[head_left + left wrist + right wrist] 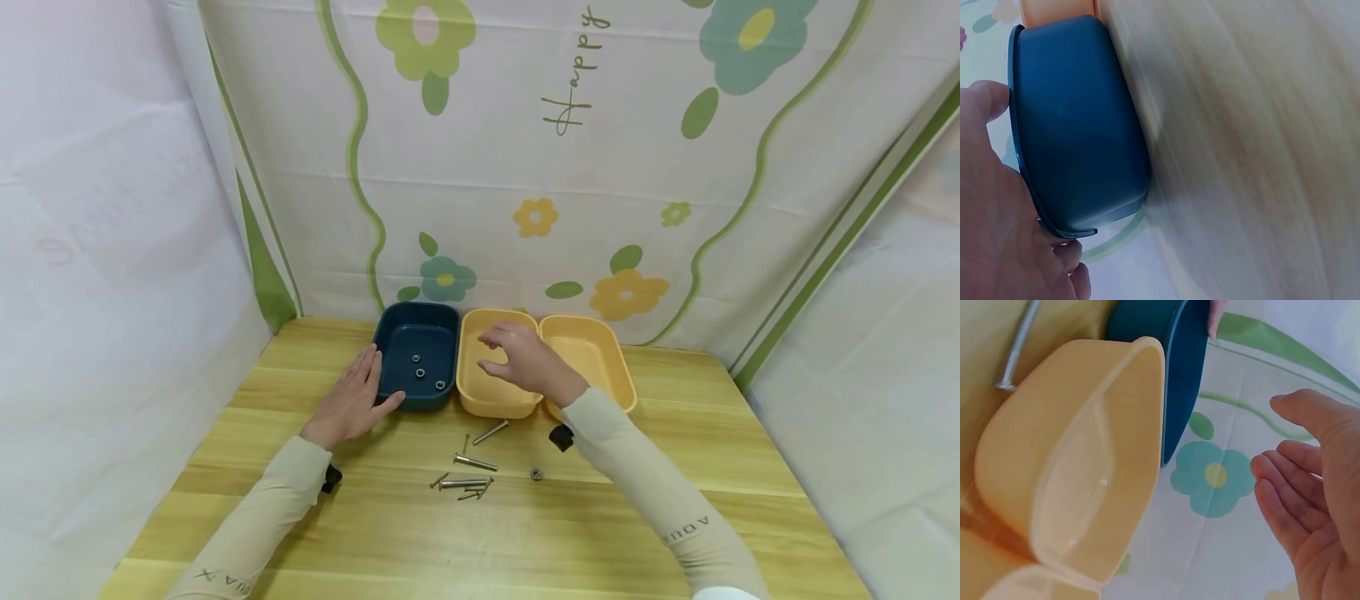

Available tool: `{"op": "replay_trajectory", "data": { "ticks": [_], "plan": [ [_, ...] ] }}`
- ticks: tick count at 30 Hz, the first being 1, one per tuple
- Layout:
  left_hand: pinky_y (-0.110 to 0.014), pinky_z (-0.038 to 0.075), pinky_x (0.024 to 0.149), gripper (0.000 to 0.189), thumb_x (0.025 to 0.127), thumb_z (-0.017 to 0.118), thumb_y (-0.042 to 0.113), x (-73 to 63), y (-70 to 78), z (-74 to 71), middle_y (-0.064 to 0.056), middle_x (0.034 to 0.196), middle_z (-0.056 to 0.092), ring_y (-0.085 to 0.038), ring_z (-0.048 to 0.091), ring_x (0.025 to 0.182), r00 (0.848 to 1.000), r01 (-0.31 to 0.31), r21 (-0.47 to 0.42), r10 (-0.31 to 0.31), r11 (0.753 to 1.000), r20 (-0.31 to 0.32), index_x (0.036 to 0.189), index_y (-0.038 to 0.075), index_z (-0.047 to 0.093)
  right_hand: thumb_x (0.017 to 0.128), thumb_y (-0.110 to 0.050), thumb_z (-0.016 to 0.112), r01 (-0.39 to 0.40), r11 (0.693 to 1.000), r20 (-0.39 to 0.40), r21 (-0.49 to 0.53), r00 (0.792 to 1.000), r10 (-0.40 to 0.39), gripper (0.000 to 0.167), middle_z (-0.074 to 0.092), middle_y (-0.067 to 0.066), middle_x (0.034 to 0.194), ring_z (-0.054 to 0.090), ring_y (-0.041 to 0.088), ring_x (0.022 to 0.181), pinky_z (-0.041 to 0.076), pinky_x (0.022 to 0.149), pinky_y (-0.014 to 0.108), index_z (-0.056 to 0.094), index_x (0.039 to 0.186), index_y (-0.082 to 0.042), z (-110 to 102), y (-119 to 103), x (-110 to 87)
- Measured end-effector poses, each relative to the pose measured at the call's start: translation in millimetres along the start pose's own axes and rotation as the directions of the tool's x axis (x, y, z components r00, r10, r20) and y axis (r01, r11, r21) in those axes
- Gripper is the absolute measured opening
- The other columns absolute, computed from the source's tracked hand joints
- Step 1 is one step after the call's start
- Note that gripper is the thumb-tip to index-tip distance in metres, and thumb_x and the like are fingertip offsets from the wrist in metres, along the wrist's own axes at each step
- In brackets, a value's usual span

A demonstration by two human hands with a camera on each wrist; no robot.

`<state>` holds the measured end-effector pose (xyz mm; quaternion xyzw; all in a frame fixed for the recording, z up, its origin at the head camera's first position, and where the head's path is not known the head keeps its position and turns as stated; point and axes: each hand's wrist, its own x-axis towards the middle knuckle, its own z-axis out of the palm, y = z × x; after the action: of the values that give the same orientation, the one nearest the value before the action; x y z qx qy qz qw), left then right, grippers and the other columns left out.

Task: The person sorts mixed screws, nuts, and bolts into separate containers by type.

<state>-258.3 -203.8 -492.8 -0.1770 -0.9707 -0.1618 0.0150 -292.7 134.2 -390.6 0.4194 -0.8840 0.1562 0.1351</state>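
At the left side of a dark blue bin (pixel 417 315), my left hand (pixel 352 404) rests with its fingers along the rim and the thumb on the front corner. In the left wrist view, the hand lies against the rim of the same blue bin (pixel 1079 119). Three nuts (pixel 420 373) lie inside that bin. My right hand (pixel 525 358) is in the air above the middle yellow bin (pixel 498 410), thumb and fingers apart and loosely bent. Nothing shows between those fingers (pixel 1288 506) in the right wrist view.
A second yellow bin (pixel 622 379) stands on the right, beside the middle one. Several bolts (pixel 476 462) and small screws (pixel 468 496) lie on the wooden table (pixel 600 542) in front of the bins. One nut (pixel 536 474) sits to their right. A patterned cloth (pixel 480 167) hangs behind.
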Motion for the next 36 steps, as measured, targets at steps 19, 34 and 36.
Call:
{"op": "replay_trajectory", "data": {
  "ticks": [19,34,36],
  "plan": [
    [-0.059,0.017,0.133,0.098,0.107,0.044,0.062,0.6,-0.1,2.5,-0.028,0.176,0.006,-0.045,0.009,0.164,1.0,-0.012,0.012,0.012,1.0,0.001,0.164,-0.01,0.012,0.091,-0.018,0.084,0.008,1.0,0.165,0.02,0.986,-0.011,0.033,0.076,0.013,0.112,0.074,0.022,0.098,0.064,0.083,0.032,0.076,0.118,0.0,-10,-14,-79.5],
    [-0.059,0.016,0.133,0.097,0.107,0.047,0.06,-0.3,1.2,-0.5,-0.029,0.175,0.006,-0.045,0.008,0.164,1.0,-0.009,-0.008,0.009,1.0,-0.003,0.164,-0.011,0.012,0.091,-0.014,0.083,-0.015,0.993,0.225,0.12,0.974,-0.013,0.028,0.076,0.01,0.105,0.073,0.019,0.093,0.061,0.078,0.025,0.077,0.115,-0.002,22,-12,-124.5],
    [-0.059,0.016,0.133,0.097,0.107,0.048,0.059,-0.8,1.4,-1.6,-0.029,0.175,0.006,-0.045,0.008,0.164,1.0,-0.006,-0.011,0.006,1.0,-0.002,0.164,-0.012,0.012,0.091,-0.015,0.083,-0.04,0.99,0.241,0.139,0.971,0.006,0.029,0.076,0.01,0.104,0.071,0.018,0.092,0.06,0.078,0.025,0.076,0.115,-0.001,27,-10,-130.0]
  ]
}}
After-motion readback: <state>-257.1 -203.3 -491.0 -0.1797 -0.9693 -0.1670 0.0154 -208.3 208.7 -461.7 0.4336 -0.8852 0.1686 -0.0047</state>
